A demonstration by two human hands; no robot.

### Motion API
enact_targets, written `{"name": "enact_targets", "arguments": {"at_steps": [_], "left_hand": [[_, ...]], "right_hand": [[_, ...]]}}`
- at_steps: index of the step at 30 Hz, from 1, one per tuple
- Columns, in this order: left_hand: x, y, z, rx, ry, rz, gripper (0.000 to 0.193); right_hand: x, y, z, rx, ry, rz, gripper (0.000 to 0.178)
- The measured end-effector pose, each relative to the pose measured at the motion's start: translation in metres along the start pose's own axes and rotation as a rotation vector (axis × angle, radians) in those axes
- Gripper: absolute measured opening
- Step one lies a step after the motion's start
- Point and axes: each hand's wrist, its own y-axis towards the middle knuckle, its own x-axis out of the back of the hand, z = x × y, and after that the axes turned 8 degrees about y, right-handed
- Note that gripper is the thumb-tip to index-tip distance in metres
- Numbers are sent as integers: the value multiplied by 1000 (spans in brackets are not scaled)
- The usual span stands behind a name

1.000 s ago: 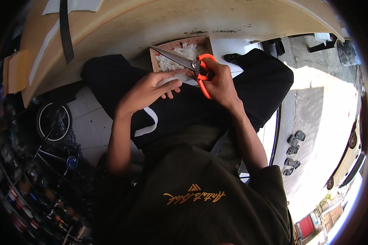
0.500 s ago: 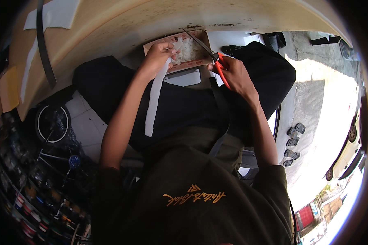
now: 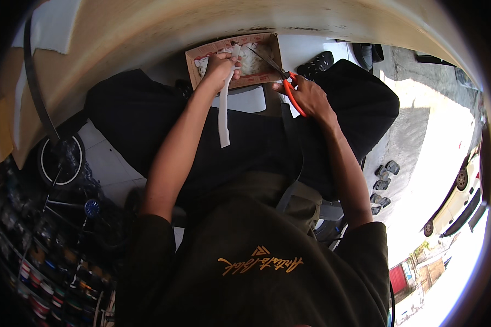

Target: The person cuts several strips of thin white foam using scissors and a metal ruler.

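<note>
Over a shallow cardboard box [image 3: 232,42], my left hand [image 3: 221,70] pinches a long white strip [image 3: 224,114] near its upper end. The rest of the strip hangs down in front of my dark trousers. Small white cut pieces [image 3: 251,61] lie in the box. My right hand [image 3: 307,98] grips scissors with red-orange handles [image 3: 293,100]. Their dark blades [image 3: 267,57] point up and left over the box, apart from the strip. Whether the blades are parted is hard to make out.
A tan tabletop [image 3: 147,32] curves along the far side, with a dark strap [image 3: 35,87] hanging at its left. Black footwear [image 3: 316,64] is beyond my right hand. A wheel [image 3: 61,159] stands at left, and sandals [image 3: 384,177] lie on the ground at right.
My left hand has moved slightly right and the strip's hanging part now looks shorter and its lower end sits higher. The scissors remain in my right hand, slightly lower.
</note>
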Motion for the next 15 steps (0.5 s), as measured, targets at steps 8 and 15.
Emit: {"name": "enact_targets", "arguments": {"at_steps": [8, 15], "left_hand": [[18, 34, 14, 91, -105, -20, 14], [16, 32, 15, -7, -41, 50, 13]], "right_hand": [[-20, 30, -17, 395, -136, -75, 63], [-28, 35, -19, 384, -153, 21, 66]]}}
